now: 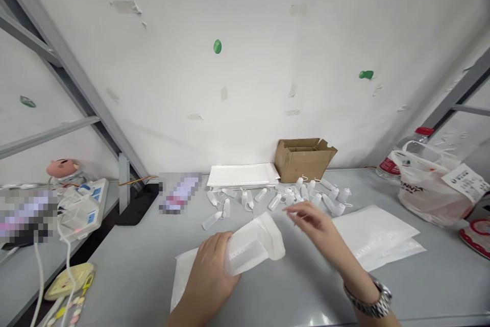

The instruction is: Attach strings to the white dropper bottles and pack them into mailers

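My left hand (214, 271) is wrapped round a translucent white plastic container (250, 248), tilted with its wide rim toward the right. To the right of that rim my right hand (312, 220) is raised, fingers apart, with nothing visible in it; a metal watch is on the wrist. Beyond both hands, many small clear bottles (211, 221) with looped caps lie scattered over the grey table (138, 271). A white sheet or bag (182, 271) lies partly under my left hand. More white plastic bags (377, 232) lie right of my right hand.
An open cardboard box (304, 164) and stacked white envelopes (243, 175) stand by the wall. At the right are a plastic carrier bag (424, 194) and a red-capped bottle (390, 164). Far left are a power strip (94, 209), cables and a yellow pouch (71, 278).
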Available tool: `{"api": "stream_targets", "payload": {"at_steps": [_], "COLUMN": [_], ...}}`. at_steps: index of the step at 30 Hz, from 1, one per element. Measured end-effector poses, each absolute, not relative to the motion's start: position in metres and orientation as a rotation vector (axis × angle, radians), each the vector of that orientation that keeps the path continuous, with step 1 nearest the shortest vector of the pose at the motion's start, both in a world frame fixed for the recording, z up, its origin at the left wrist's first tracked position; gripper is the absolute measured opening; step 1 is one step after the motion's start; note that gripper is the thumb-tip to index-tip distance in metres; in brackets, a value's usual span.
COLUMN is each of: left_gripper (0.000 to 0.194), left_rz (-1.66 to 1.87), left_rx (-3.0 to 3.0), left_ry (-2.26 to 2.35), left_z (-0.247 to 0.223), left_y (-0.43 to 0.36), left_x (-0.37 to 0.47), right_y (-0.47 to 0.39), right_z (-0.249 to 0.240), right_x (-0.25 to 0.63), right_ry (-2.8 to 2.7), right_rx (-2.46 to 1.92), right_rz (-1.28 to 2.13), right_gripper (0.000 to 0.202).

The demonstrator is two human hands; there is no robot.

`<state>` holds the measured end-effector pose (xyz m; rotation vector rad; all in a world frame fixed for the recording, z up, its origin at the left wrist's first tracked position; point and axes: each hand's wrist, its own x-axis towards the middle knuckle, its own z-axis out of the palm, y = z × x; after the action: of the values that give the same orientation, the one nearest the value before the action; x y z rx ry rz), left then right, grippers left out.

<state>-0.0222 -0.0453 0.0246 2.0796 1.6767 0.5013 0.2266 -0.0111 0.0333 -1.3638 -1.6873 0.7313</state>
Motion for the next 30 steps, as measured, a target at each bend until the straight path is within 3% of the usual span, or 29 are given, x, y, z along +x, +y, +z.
{"api": "stream_targets", "payload": {"at_steps": [4,10,12,16,22,26,30], "left_gripper": [0.044,0.043,0.043,0.044,0.038,0.039,0.041], "left_rz": [0.442,0.364,0.367,0.404,0.468,0.453,0.451], "left_rx": [2.042,2.073,2.062,2.025,2.033,2.002,1.977], "left_ry": [1.699,1.649,1.688,1.788,1.751,1.758,1.763], "left_z": [0.022,0.021,0.020,0.020,0.019,0.021,0.024], "left_y": [-0.050,-0.060,-0.059,-0.054,-0.054,-0.057,-0.059], "left_x": [-0.029,-0.025,-0.025,-0.025,-0.018,-0.016,-0.020], "right_y": [0.022,0.031,0.021,-0.006,-0.026,-0.007,0.035], "right_z": [0.009,0.003,0.015,0.038,0.037,0.038,0.033], "right_x": [0.250,0.250,0.246,0.224,0.182,0.198,0.236], "right_ry": [-1.624,-1.662,-1.632,-1.528,-1.580,-1.712,-1.681], "right_rx": [-1.683,-1.669,-1.629,-1.402,-1.192,-1.237,-1.618], "right_rz": [0.126,0.035,0.139,0.672,1.216,0.939,0.248], "right_gripper": [0.045,0.043,0.040,0.030,0.022,0.025,0.034]}}
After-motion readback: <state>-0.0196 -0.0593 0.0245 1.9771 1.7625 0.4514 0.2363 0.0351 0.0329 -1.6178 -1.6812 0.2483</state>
